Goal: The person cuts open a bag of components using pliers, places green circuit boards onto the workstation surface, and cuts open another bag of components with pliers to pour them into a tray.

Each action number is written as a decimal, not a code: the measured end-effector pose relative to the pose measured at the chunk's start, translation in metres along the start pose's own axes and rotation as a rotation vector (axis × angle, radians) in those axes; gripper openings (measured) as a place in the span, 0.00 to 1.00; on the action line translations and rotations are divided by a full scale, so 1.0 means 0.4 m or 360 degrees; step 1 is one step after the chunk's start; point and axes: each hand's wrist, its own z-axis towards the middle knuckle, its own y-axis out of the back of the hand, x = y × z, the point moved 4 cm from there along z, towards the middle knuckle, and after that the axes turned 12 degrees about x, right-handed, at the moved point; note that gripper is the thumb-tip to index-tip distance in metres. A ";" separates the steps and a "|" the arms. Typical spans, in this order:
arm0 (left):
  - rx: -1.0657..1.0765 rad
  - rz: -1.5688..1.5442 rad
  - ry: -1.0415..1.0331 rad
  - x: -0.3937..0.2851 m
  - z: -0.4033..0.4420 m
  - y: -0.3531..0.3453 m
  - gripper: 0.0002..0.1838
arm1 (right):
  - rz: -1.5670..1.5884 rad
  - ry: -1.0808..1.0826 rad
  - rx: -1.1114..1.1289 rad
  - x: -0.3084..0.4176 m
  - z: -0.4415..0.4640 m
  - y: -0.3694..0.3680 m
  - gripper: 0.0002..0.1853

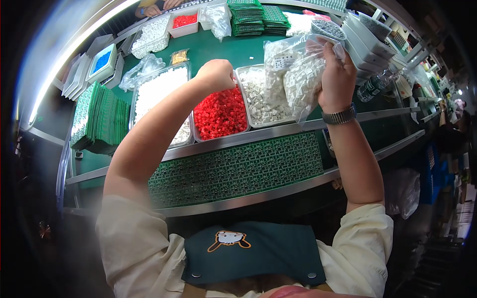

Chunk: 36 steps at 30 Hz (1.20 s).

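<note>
My right hand, with a metal watch on its wrist, grips the top of a clear plastic bag full of small white plastic parts. The bag hangs over the right edge of a tray of off-white parts. My left hand is closed above the back of a tray of red plastic parts; whatever its fingers hold is hidden. Under my left forearm lies a tray of white parts, partly covered by the arm.
Below the trays, a panel of green circuit boards lies between metal rails. Stacked green boards stand at left, more boards at the back. A water bottle leans at right. Another person's hands show at the far side.
</note>
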 end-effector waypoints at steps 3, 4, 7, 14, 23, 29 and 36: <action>-0.0093 -0.0028 -0.0023 0.003 0.003 -0.005 0.11 | 0.0014 0.0072 -0.0031 -0.005 0.011 -0.004 0.12; -0.0093 -0.0030 -0.0020 0.006 0.004 -0.008 0.11 | 0.0021 0.0107 -0.0048 -0.004 0.011 -0.004 0.12; -0.0051 0.0053 0.0058 0.020 0.014 -0.018 0.10 | -0.0010 0.0141 -0.0057 -0.003 0.007 -0.003 0.12; -0.0035 0.0092 0.0108 0.014 0.004 -0.018 0.09 | -0.0165 0.0191 -0.0079 0.035 -0.011 0.026 0.14; 0.0100 -0.0352 0.0013 0.035 -0.014 0.025 0.10 | -0.0119 0.0153 -0.0129 0.028 -0.032 0.042 0.14; -0.0211 -0.0642 -0.0237 0.003 0.020 0.049 0.11 | -0.0125 0.0151 -0.0122 0.025 -0.041 0.034 0.14; -0.0366 -0.0381 -0.0169 0.017 0.024 0.043 0.11 | -0.0140 0.0097 -0.0143 0.025 -0.040 0.042 0.13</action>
